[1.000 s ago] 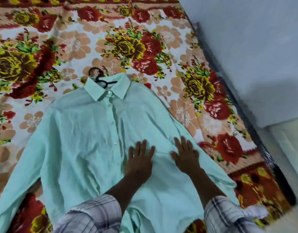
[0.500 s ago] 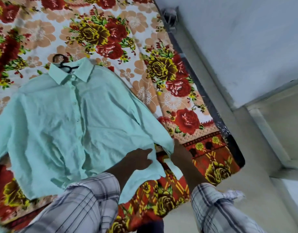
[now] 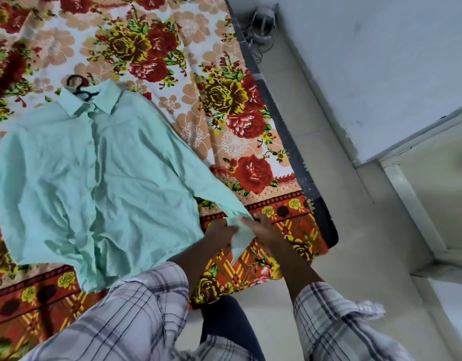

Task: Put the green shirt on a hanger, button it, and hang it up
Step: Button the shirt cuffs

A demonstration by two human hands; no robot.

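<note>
From the head camera, both hands meet at the end of the shirt's sleeve near the bed's lower right corner. The left hand has its fingers curled in and pinching the pale cuff from the left side. The right hand grips the same cuff from the right, fingers bent around the fabric edge; the blur there makes it hard to tell exactly how tightly each finger closes, but neither hand is spread flat. Both forearms come out of plaid sleeves at the bottom of the view.

The bed is covered by a floral sheet of red and yellow blooms with an orange patterned border along its near edge. Beside it to the right runs a pale tiled floor, a light blue wall and a doorway frame. A small grey device with cables sits on the floor by the wall.

The green shirt lies flat and front-up on the bed, its front closed, collar toward the far side, with the black hanger hook poking out above the collar. The body lies left of the hands; only the sleeve reaches them.
</note>
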